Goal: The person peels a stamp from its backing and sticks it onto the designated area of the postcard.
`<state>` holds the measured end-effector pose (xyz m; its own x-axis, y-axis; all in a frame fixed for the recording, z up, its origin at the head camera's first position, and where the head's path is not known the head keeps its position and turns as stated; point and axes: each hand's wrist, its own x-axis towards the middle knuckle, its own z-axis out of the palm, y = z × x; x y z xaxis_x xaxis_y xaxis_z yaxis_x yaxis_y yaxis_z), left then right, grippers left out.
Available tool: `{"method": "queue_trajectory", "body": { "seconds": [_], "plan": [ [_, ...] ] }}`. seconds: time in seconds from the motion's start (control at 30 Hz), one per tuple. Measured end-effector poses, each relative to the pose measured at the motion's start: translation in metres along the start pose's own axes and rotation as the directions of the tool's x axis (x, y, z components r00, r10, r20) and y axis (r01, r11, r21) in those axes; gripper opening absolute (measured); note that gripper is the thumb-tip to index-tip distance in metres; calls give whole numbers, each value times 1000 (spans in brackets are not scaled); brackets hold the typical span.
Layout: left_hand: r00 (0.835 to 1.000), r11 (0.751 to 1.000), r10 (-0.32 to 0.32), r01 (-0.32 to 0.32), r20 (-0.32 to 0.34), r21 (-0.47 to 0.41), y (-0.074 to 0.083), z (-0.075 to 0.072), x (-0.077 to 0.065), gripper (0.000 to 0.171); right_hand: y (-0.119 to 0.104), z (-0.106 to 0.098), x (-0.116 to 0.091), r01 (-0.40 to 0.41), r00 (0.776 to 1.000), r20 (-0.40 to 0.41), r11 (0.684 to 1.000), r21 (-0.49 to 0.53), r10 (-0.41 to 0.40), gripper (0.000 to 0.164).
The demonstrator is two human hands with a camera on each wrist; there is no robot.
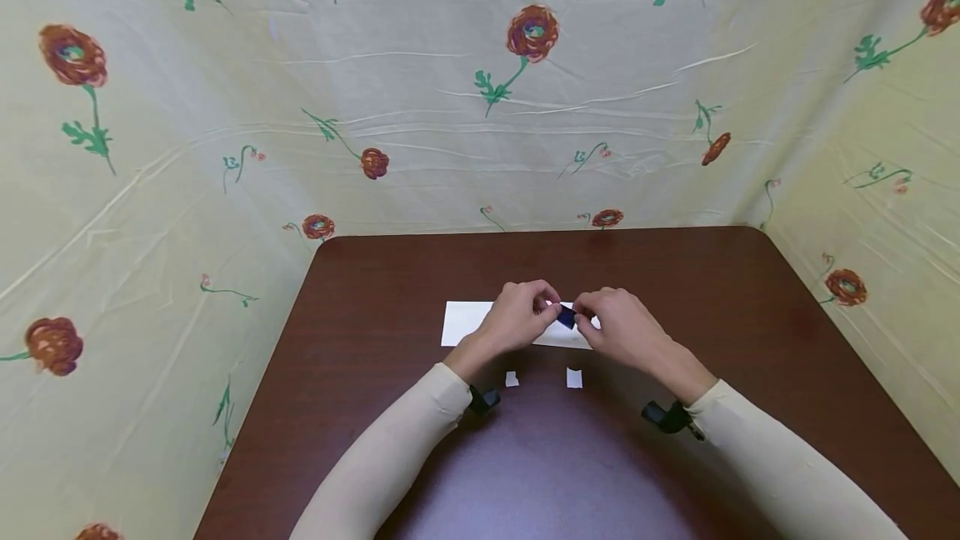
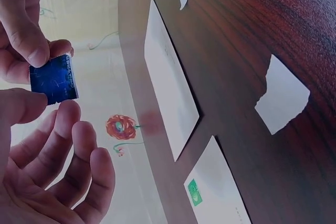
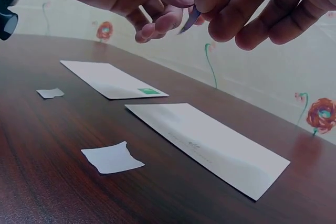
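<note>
Thumb and fingertips of my left hand pinch one edge of a small dark blue postage stamp with perforated edges. My right hand grips its opposite edge. The stamp is held up in the air, above the right one of two white envelopes. That envelope bears faint small print. The left envelope carries a green stamp at one corner. In the right wrist view the blue stamp shows nearly edge-on, partly hidden by fingers.
Two torn white paper scraps lie on the near side of the envelopes. All rest on a dark brown table with rounded far corners. Flower-patterned sheeting hangs behind and on both sides.
</note>
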<state>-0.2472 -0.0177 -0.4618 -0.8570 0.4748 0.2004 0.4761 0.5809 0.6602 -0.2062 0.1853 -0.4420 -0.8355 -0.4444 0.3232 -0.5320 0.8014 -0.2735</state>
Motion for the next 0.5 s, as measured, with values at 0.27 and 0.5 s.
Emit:
{"method": "queue_trajectory", "body": {
  "seconds": [0.27, 0.5],
  "plan": [
    [999, 999, 33, -33, 17, 16, 1, -1, 2, 12, 6, -2, -1, -34, 999, 22, 999, 11, 34, 12],
    [999, 999, 50, -50, 21, 6, 9, -1, 11, 13, 15, -13, 1, -99, 995, 25, 995, 7, 98, 13]
  ]
}}
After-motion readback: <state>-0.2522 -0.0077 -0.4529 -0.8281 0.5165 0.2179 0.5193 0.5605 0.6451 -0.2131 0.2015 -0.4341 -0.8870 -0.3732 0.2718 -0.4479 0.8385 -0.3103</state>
